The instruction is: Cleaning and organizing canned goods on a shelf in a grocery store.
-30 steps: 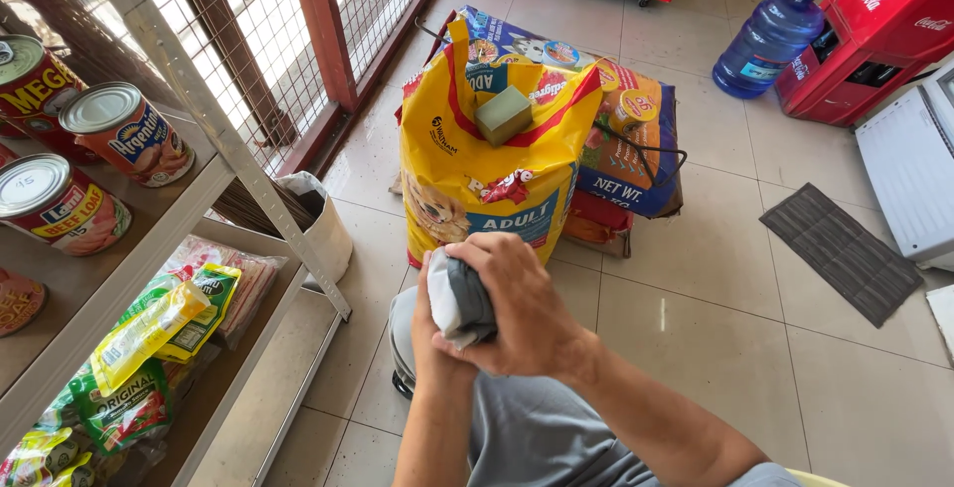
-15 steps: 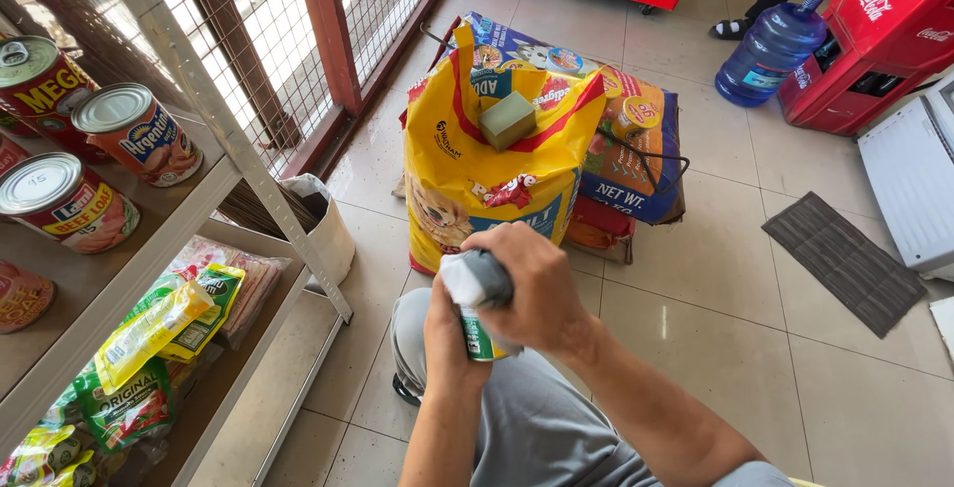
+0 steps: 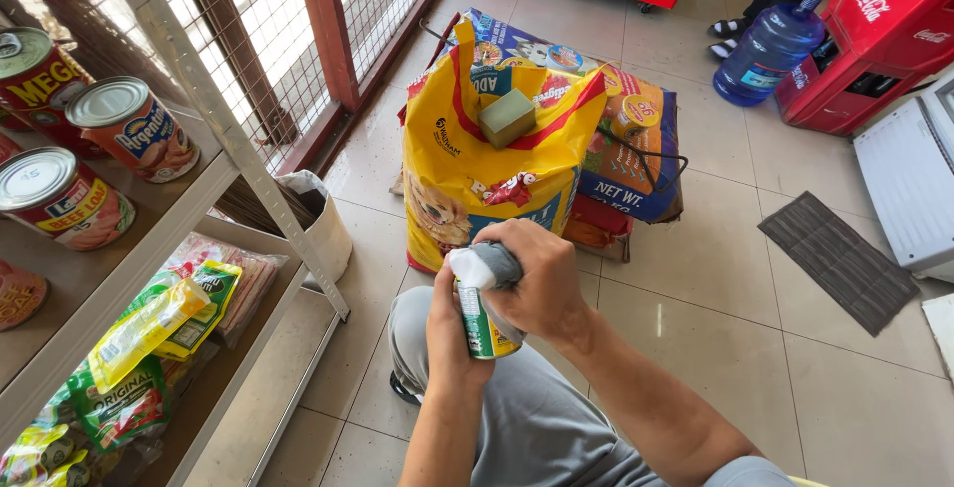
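Your left hand [image 3: 449, 333] grips a small green can [image 3: 484, 323] upright from below, over your grey-trousered knee [image 3: 427, 313]. Your right hand [image 3: 542, 283] presses a grey and white cloth [image 3: 484, 263] onto the can's top. Just beyond your hands a yellow pet food bag [image 3: 477, 174] stands on the tiled floor [image 3: 715, 278], a green block [image 3: 507, 117] lying on it, a blue bag [image 3: 636, 164] behind. Left of your hands, a metal shelf [image 3: 214, 174] carries tins [image 3: 129, 129] above, snack packets [image 3: 149, 333] below. Far right of your hands, a blue water bottle [image 3: 770, 50] and a red cooler [image 3: 874, 40].
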